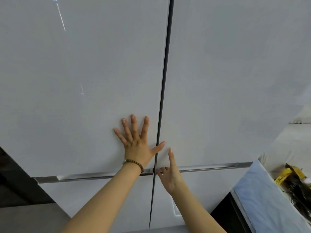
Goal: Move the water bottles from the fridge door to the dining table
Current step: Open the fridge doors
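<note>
A white fridge fills the view, both upper doors closed, with a dark seam (pixel 164 81) between them. My left hand (pixel 137 140) lies flat with fingers spread on the left door (pixel 75 89), a bead bracelet on its wrist. My right hand (pixel 170 172) is at the lower inner corner of the right door (pixel 227 81); its fingers curl under the door's bottom edge by the recessed handle strip (pixel 210 166) and the thumb points up on the door face. No water bottles or dining table are visible.
Lower fridge doors (pixel 104 199) sit below the handle strip. At the right, a light blue cloth (pixel 262 199) covers a surface, with a dark and yellow bag (pixel 294 180) beside it. Dark furniture (pixel 15 182) stands at the left.
</note>
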`<action>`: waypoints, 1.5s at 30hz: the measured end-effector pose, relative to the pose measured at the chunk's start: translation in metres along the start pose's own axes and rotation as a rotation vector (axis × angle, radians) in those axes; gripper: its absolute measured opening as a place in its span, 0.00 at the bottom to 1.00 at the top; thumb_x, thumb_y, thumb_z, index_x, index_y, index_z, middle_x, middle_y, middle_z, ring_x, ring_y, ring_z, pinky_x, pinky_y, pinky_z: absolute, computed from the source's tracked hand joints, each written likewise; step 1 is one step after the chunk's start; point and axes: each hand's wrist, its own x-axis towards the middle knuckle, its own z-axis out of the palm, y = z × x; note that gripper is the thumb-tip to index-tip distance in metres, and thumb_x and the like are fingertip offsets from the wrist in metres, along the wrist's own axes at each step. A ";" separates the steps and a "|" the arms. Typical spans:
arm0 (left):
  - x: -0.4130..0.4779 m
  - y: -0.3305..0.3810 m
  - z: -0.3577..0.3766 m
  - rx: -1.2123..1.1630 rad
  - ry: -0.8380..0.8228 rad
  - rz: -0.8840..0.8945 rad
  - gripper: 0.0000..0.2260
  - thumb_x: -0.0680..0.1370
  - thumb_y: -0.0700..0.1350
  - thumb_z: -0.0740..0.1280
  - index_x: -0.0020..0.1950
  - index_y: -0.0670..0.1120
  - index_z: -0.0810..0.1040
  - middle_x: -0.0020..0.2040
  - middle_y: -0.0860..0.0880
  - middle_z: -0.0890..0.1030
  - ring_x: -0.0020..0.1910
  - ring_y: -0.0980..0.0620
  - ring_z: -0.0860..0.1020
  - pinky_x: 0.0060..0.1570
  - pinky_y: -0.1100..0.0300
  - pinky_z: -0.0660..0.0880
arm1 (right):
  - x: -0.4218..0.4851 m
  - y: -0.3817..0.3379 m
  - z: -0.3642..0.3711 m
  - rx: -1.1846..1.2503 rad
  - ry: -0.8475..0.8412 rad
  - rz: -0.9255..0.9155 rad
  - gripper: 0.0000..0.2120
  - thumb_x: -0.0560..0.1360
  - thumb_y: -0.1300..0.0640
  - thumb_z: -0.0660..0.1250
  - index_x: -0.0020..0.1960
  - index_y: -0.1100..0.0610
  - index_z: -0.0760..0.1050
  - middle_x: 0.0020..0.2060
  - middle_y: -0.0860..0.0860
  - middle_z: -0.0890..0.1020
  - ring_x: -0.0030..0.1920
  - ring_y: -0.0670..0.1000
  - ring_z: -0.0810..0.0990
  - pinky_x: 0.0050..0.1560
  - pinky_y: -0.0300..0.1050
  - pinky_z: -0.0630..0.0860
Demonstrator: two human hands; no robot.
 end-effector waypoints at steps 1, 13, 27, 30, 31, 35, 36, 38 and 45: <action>0.000 0.000 0.000 -0.006 0.004 -0.001 0.46 0.68 0.75 0.49 0.75 0.53 0.34 0.74 0.46 0.26 0.72 0.42 0.27 0.66 0.39 0.27 | 0.001 0.002 0.000 0.003 -0.003 -0.010 0.46 0.64 0.35 0.67 0.75 0.52 0.55 0.72 0.57 0.64 0.70 0.57 0.65 0.68 0.51 0.65; -0.004 0.009 -0.018 -0.043 -0.136 -0.063 0.48 0.66 0.77 0.49 0.74 0.54 0.30 0.71 0.49 0.22 0.70 0.44 0.24 0.65 0.38 0.29 | -0.011 0.008 0.002 -0.026 0.061 -0.032 0.53 0.55 0.28 0.68 0.74 0.50 0.59 0.71 0.58 0.63 0.70 0.57 0.64 0.65 0.52 0.69; -0.044 0.062 -0.078 -0.489 -0.507 -0.161 0.56 0.57 0.80 0.53 0.74 0.56 0.32 0.77 0.51 0.38 0.76 0.49 0.39 0.74 0.48 0.41 | -0.107 0.021 -0.059 -0.076 -0.043 0.044 0.52 0.57 0.30 0.68 0.74 0.53 0.57 0.71 0.57 0.67 0.70 0.56 0.66 0.70 0.57 0.64; -0.065 0.097 -0.106 -0.935 -0.648 -0.391 0.51 0.56 0.74 0.67 0.74 0.55 0.54 0.71 0.54 0.67 0.72 0.49 0.65 0.69 0.50 0.64 | -0.148 0.016 -0.080 -0.122 -0.081 0.067 0.51 0.60 0.31 0.66 0.75 0.53 0.54 0.73 0.57 0.64 0.72 0.58 0.64 0.72 0.57 0.60; -0.073 0.107 -0.116 -0.960 -0.663 -0.431 0.53 0.55 0.76 0.66 0.73 0.53 0.57 0.69 0.54 0.70 0.69 0.49 0.68 0.68 0.50 0.67 | -0.163 0.013 -0.087 -0.137 -0.067 0.057 0.52 0.61 0.31 0.66 0.76 0.52 0.50 0.74 0.57 0.61 0.73 0.58 0.61 0.72 0.58 0.59; -0.109 0.145 -0.156 -0.998 -0.682 -0.432 0.53 0.54 0.82 0.57 0.72 0.52 0.59 0.68 0.52 0.71 0.67 0.52 0.69 0.67 0.51 0.66 | -0.234 -0.015 -0.107 -0.329 0.050 -0.217 0.53 0.60 0.32 0.66 0.76 0.46 0.45 0.76 0.49 0.55 0.75 0.52 0.56 0.72 0.54 0.56; -0.118 0.155 -0.167 -1.003 -0.688 -0.421 0.51 0.55 0.82 0.54 0.71 0.52 0.60 0.68 0.52 0.70 0.66 0.53 0.68 0.67 0.52 0.65 | -0.253 -0.024 -0.111 -0.399 0.056 -0.332 0.50 0.61 0.33 0.66 0.75 0.45 0.47 0.76 0.48 0.56 0.75 0.51 0.57 0.71 0.52 0.57; -0.135 0.174 -0.185 -1.004 -0.714 -0.447 0.45 0.62 0.79 0.49 0.70 0.52 0.63 0.68 0.51 0.70 0.68 0.50 0.68 0.68 0.50 0.64 | -0.290 -0.045 -0.115 -0.512 0.026 -0.533 0.44 0.63 0.36 0.65 0.74 0.43 0.50 0.75 0.46 0.57 0.74 0.49 0.58 0.70 0.48 0.58; -0.153 0.233 -0.227 -1.015 -0.330 -0.389 0.28 0.74 0.69 0.47 0.58 0.53 0.76 0.59 0.48 0.79 0.55 0.49 0.78 0.58 0.51 0.75 | -0.380 -0.104 -0.131 -0.739 -0.009 -1.042 0.47 0.64 0.40 0.73 0.74 0.43 0.48 0.74 0.42 0.55 0.74 0.40 0.55 0.72 0.43 0.57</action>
